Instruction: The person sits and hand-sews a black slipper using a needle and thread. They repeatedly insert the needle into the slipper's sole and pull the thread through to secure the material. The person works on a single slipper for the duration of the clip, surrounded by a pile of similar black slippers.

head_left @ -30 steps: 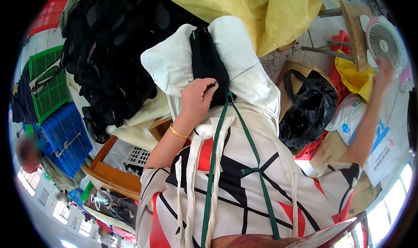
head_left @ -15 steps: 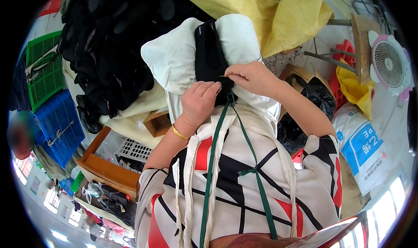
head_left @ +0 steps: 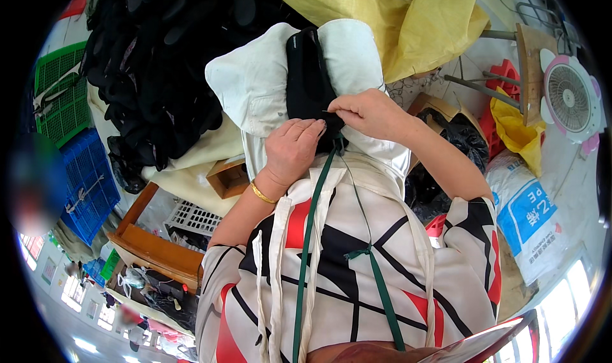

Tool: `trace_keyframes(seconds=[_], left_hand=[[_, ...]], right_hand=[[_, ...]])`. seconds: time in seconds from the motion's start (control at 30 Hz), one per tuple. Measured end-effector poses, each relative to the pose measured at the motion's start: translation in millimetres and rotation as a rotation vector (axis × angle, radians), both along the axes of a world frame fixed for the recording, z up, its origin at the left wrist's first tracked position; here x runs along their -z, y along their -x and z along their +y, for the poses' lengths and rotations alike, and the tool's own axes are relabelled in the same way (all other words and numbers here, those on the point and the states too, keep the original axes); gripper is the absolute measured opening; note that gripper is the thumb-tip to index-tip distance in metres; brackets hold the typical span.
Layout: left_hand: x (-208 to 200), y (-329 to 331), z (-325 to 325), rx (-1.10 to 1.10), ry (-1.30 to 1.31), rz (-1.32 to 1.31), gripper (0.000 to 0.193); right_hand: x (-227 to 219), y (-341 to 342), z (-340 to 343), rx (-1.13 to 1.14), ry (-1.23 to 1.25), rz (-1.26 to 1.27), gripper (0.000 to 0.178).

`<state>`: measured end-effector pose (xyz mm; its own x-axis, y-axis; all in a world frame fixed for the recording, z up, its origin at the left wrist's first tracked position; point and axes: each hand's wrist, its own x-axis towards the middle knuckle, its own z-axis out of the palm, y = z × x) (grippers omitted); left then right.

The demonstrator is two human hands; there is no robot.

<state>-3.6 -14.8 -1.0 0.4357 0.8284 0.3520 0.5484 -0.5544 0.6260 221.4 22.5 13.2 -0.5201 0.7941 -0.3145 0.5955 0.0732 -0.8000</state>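
Across my lap lies a black cloth shoe (head_left: 306, 70), its opening facing up, resting on white cloth (head_left: 349, 50). My left hand (head_left: 292, 149) is closed on the shoe's near end, fingers curled over the black fabric. A thin needle (head_left: 326, 111) sticks out from the fingertips of my right hand (head_left: 366, 113), which pinches it just above the shoe. Its point lies over the black fabric; any thread is too fine to make out. The part of the shoe beneath my fingers is hidden.
A large heap of black shoes (head_left: 159, 63) lies at left. Yellow sheeting (head_left: 433, 25) spreads beyond my lap. To the right are a box with black plastic (head_left: 456, 133), a wooden stool (head_left: 534, 70) and a white fan (head_left: 570, 98). Blue crates (head_left: 89, 181) stand far left.
Both hands keep nearly the same place on the shoe, with the needle still pinched on the right. At the far left, a blurred person's head appears larger.
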Motion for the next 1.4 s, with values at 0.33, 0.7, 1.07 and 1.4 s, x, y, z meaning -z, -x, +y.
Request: trace_keyframes(seconds=[0.33,0.7,1.07,1.4], left_hand=[[3,1,-4,-0.03,0.029,-0.036,0.021],[7,3,-7,-0.016,-0.001,-0.001,0.019],[4,-1,-3,0.02,-0.114,0.064,0.019],[3,2,2,0.035,0.012,0.053,0.027]], right_hand=[[12,4,1,0.037,0.086,0.121,0.015],[7,36,6,0.008,0.13,-0.035,0.02],[-4,37,26,-0.266,-0.172,-0.147,0.007],[4,28,52,0.495,0.618,0.644,0.021]])
